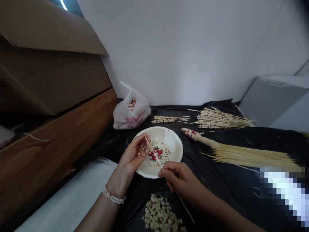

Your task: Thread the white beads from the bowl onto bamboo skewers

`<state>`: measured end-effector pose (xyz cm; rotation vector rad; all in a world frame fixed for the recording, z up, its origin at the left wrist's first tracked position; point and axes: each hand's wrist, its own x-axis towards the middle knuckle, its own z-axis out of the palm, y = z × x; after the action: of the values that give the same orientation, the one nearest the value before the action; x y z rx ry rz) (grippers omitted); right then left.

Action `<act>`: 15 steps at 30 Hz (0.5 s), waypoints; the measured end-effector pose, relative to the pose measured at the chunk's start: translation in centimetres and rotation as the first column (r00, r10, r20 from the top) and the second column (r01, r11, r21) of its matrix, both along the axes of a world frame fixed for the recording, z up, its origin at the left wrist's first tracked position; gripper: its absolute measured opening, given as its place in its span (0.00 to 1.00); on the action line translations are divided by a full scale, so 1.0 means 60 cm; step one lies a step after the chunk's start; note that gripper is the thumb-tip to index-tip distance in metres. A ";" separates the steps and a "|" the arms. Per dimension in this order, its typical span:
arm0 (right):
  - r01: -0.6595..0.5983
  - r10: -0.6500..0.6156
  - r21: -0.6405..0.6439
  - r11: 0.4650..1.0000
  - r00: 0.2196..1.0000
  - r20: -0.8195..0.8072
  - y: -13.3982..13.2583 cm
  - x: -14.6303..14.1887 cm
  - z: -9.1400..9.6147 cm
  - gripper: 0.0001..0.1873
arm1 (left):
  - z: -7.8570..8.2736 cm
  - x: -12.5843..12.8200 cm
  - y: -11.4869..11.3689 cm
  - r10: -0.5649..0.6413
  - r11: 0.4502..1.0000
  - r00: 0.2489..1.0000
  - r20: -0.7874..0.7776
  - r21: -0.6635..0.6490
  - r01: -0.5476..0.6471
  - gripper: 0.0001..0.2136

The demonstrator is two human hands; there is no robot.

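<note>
My right hand (180, 178) pinches a thin bamboo skewer (166, 174) that runs from near my lap up over a white bowl (175, 141). The skewer's tip reaches my left hand (134, 154), whose fingers are curled around a few small pale pieces at the tip. The bowl holds small white and red pieces (158, 154). A bead bracelet (113, 196) circles my left wrist.
A loose heap of pale pieces (161, 217) lies on the black sheet (217, 180) near me. Filled skewers (217, 117) and a bundle of bare sticks (253, 156) lie at right. A plastic bag (131, 111) sits behind the bowl. Cardboard boxes (48, 64) stand at left.
</note>
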<state>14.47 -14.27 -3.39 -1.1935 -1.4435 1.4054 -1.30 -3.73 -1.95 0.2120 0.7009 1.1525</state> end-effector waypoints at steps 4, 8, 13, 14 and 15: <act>0.009 -0.009 0.007 1.000 1.000 -0.030 0.003 0.003 -0.003 0.14 | 0.009 0.011 -0.011 -0.037 0.999 0.996 -0.079 0.003 0.038 0.05; 0.031 -0.030 0.024 0.999 0.999 -0.021 0.005 0.006 -0.001 0.14 | 0.013 0.017 -0.020 -0.120 0.992 0.980 -0.156 0.021 0.125 0.05; 0.048 -0.047 0.038 0.998 0.999 -0.015 0.006 0.008 0.004 0.17 | 0.005 0.011 -0.021 -0.218 0.970 0.950 -0.225 0.057 0.237 0.04; 0.050 -0.050 0.041 0.998 0.999 -0.011 0.006 0.008 0.005 0.17 | 0.003 0.010 -0.021 -0.234 0.964 0.945 -0.230 0.068 0.256 0.04; 0.052 -0.052 0.047 0.998 0.999 -0.007 0.006 0.008 0.006 0.16 | 0.002 0.009 -0.021 -0.250 0.958 0.939 -0.235 0.082 0.275 0.04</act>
<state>14.97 -13.92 -3.06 -1.1879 -1.4233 1.3319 -0.76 -5.01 -1.85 0.5234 0.7787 0.9191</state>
